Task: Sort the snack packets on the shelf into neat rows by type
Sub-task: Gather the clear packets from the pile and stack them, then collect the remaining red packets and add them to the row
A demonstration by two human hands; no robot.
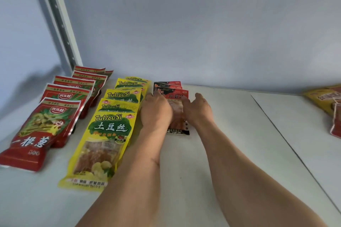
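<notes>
On shelf: left hand, right hand press black-red packets.

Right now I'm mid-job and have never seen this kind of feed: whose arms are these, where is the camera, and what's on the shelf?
There is no machine here. A person wears one camera on the head, looking forward and down, so both bare arms reach in from the bottom.

The left hand and right hand lie on either side of the front black-and-red packet, touching it. Whether the fingers grip it cannot be told.

On the white shelf stand three rows running back toward the wall: red packets on the left, yellow TuDouSi packets next, then the black-and-red row under the hands. At the far right edge lie a few unsorted packets, partly cut off.
</notes>
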